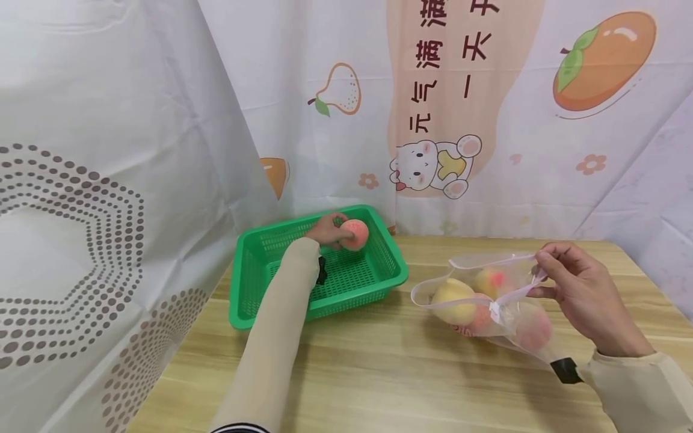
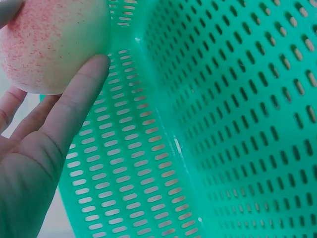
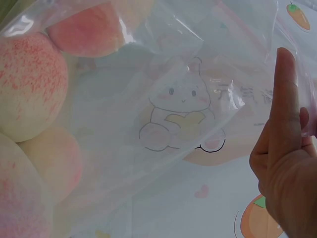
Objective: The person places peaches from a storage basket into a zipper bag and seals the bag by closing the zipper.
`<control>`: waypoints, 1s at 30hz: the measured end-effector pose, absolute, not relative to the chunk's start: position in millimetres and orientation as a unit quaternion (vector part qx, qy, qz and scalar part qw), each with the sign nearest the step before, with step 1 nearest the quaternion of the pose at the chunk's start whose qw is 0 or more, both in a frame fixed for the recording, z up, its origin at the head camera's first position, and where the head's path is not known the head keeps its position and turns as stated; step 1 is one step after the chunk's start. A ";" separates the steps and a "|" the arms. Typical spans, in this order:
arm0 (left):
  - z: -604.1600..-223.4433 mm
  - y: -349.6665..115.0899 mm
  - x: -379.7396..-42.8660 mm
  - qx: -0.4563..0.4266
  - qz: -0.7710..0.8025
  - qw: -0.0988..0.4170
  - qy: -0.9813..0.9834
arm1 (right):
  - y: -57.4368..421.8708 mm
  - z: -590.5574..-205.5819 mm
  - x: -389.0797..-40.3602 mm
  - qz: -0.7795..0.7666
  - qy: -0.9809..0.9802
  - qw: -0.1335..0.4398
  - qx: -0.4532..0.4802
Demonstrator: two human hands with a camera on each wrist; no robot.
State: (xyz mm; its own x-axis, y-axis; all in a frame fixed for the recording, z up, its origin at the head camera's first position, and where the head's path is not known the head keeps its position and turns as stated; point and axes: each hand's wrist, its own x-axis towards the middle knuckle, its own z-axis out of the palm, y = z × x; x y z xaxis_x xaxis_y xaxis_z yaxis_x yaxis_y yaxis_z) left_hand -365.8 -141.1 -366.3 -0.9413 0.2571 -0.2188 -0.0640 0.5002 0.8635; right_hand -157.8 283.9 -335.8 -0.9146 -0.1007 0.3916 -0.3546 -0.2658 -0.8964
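Head view: left hand (image 1: 328, 231) grasped a peach (image 1: 355, 234) over the basket (image 1: 352, 275); bag (image 1: 495, 309) lay well to its right, mouth agape, edge pinched by the nearer right hand (image 1: 586, 296).

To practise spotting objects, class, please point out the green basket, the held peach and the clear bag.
Green basket (image 1: 357, 293), head view: its near rim.
Held peach (image 2: 55, 45), left wrist view: its speckled skin.
Clear bag (image 1: 515, 295), head view: the pale strip at its opening.
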 end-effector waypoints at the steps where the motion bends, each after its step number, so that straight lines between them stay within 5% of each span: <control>1: -364.6 -141.2 -365.7 0.059 0.501 0.163 0.848 | 283.8 -335.7 -157.7 0.773 -0.600 0.083 0.190; 30: -318.8 -142.8 -340.4 0.198 0.516 0.129 0.823 | 284.6 -337.2 -153.2 0.778 -0.595 0.070 0.189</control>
